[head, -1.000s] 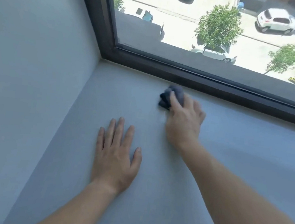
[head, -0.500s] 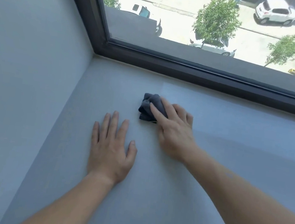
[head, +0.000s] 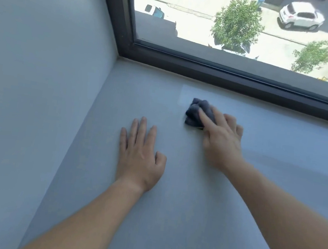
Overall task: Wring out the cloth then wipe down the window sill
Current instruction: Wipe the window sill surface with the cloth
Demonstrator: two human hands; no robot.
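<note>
- The step in hand looks like the wiping. The cloth [head: 196,113] is balled up small, so I think the wringing is done.
- The cloth is dark blue and sits on the window sill [head: 168,218], near the dark window frame [head: 227,74] but not touching it.
- The right hand [head: 221,139] holds the cloth and presses it down on the sill. Its fingers bend over the cloth and one finger lies long across the top. The thumb is hidden.
- The left hand [head: 139,158] lies flat on the sill with its fingers straight. It holds nothing. It is near the cloth but apart from it.
- Next, I think the right hand needs to press down and slide the cloth over the parts not yet wiped, like the corner by the wall [head: 42,68].
- The left hand covers some sill, so it may need to lift away.
- Count: one cloth, two hands, one sill, one window.
- Outside, far below, I count two clear trees [head: 238,25] and four cars [head: 300,16], some partly hidden.
</note>
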